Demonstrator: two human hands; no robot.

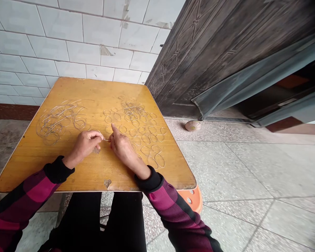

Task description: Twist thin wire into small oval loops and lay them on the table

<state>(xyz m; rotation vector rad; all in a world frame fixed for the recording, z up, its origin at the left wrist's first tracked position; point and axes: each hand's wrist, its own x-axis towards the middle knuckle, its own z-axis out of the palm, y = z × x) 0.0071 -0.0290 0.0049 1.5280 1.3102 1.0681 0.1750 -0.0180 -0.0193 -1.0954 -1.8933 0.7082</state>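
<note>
A thin piece of wire (106,140) spans the short gap between my two hands, just above the wooden table (78,171). My left hand (85,145) pinches one end between thumb and fingertips. The fingers of my right hand (122,145) are curled round the other end, with one digit pointing up and away. To the left lies a loose tangle of wire pieces (52,126), some curved and some nearly straight. On the right are several wire loops bent into figure-eight shapes (153,155), and behind them a heap of similar loops (133,110).
A white tiled wall (102,56) stands behind the table. To the right are a dark carved door (183,63), a grey-blue curtain (225,91) and a round pale object (193,125) on the floor. An orange stool (196,199) shows under the table's right corner.
</note>
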